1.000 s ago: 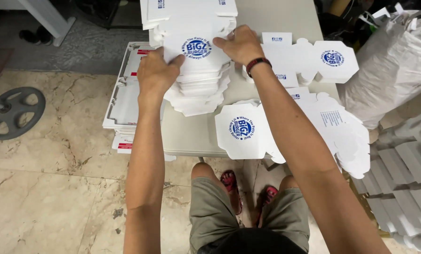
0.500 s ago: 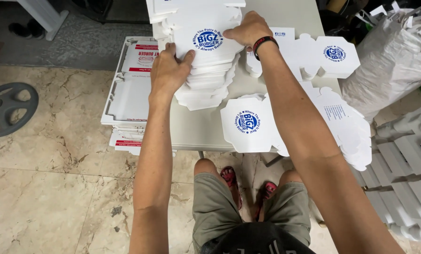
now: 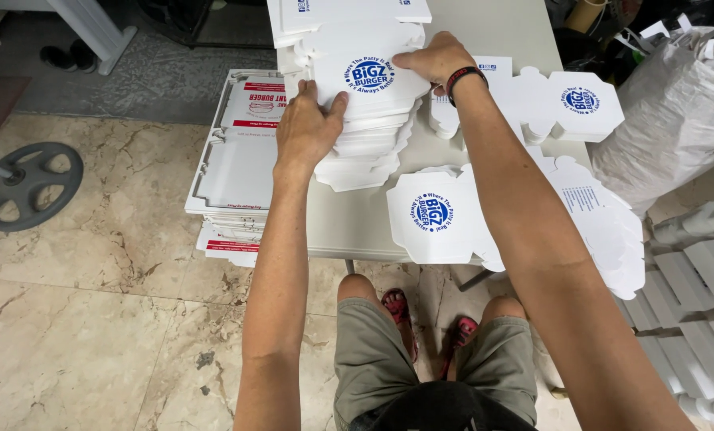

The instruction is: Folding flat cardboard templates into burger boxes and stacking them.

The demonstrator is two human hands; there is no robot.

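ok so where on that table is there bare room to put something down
Bare tabletop shows along the near edge, between the stack of flat white boxes under the left hand and right hand and the flat box blank at the front. Another strip lies at the far edge past the right hand. The right side is crowded with overlapping blanks.

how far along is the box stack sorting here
Done: a few flat white box blanks already lie spread on the table. In hand: the left hand and right hand grip the top of the tall blank stack. Left: most of that stack, plus the red-printed pile beside the table.
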